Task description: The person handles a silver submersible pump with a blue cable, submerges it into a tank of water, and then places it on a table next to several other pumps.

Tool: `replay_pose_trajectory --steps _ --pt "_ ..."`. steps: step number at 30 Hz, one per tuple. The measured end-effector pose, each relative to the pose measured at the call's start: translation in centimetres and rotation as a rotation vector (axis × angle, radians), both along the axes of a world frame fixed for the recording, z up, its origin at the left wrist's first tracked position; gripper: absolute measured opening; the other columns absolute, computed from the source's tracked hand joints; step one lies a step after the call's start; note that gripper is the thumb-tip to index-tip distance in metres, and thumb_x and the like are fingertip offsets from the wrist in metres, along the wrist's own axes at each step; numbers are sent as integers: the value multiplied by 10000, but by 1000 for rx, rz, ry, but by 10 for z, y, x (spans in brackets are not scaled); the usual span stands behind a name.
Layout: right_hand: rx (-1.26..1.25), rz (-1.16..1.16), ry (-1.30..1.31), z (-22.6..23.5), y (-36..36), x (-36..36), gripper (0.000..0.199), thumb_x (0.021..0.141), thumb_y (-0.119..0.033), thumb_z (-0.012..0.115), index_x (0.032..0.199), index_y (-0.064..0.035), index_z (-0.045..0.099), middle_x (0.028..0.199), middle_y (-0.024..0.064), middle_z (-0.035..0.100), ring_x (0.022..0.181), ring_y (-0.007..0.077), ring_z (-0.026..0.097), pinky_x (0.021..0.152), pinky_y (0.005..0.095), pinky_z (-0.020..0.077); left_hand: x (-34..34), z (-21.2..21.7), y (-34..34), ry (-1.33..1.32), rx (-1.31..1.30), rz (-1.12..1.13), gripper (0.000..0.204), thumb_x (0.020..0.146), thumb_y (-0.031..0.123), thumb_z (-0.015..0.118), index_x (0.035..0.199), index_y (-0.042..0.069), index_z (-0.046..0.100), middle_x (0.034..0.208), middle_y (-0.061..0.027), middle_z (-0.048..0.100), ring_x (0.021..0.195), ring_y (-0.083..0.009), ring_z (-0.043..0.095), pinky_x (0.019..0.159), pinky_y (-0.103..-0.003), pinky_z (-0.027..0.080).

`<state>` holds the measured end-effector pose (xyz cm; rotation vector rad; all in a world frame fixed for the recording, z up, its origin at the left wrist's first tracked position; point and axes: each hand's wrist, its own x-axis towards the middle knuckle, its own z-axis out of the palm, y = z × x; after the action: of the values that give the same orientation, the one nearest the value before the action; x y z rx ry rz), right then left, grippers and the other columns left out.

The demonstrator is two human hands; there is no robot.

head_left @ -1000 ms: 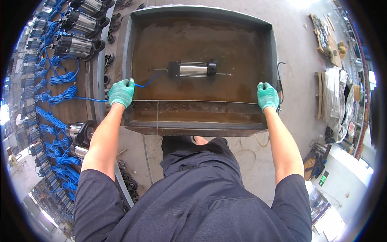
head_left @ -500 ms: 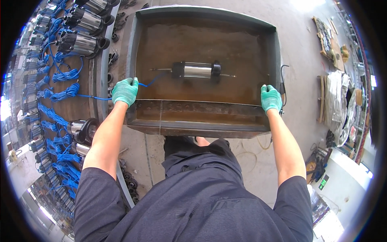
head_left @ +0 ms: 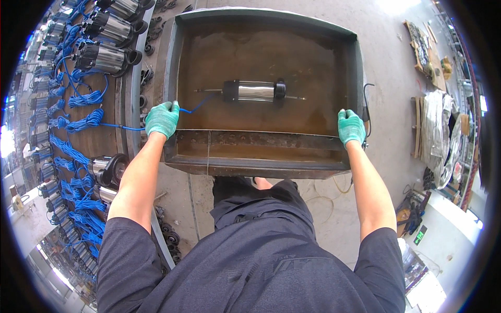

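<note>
A dark metal tank (head_left: 171, 62) full of brownish water stands before me. My left hand (head_left: 162, 120), in a green glove, is closed over its left rim, thumb toward the water. The right rim is gripped by my right hand (head_left: 350, 127), also green-gloved. Between them, in the water, a cylindrical motor (head_left: 255, 91) with a shiny steel body and black ends lies sideways, a thin shaft sticking out at each end. From its left side a blue cable (head_left: 195, 106) runs under or beside my left hand and over the rim; the exact path there is hidden.
On the left, steel-and-black pumps (head_left: 104, 56) and bundles of blue cable (head_left: 86, 121) crowd a long bench. A narrow trough (head_left: 271, 151) forms the tank's near side. Wooden pallets and grey-white sheeting (head_left: 437, 138) lie on the floor at right.
Both hands keep their places on the rims, and the motor lies where it was. Only the ripples and reflections on the water look different.
</note>
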<state>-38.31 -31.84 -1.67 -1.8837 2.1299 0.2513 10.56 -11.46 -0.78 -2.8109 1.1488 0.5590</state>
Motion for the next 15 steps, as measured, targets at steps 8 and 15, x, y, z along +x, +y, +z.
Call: replay_pose_trajectory --steps 8,15 --pt "-64 7 -17 -5 2 -3 416 991 -472 491 1028 -132 728 1054 204 718 1004 441 662 871 525 515 1 -3 1 -8 -7 -8 416 994 471 502 971 142 755 1007 -185 721 971 -425 668 863 -507 531" --pt "0 3 -6 1 1 0 433 996 -467 479 1099 -123 722 1116 204 714 1052 431 663 915 528 515 0 -2 0 -16 2 -9 417 994 474 504 971 142 755 1010 -188 720 972 -426 668 854 -509 530"
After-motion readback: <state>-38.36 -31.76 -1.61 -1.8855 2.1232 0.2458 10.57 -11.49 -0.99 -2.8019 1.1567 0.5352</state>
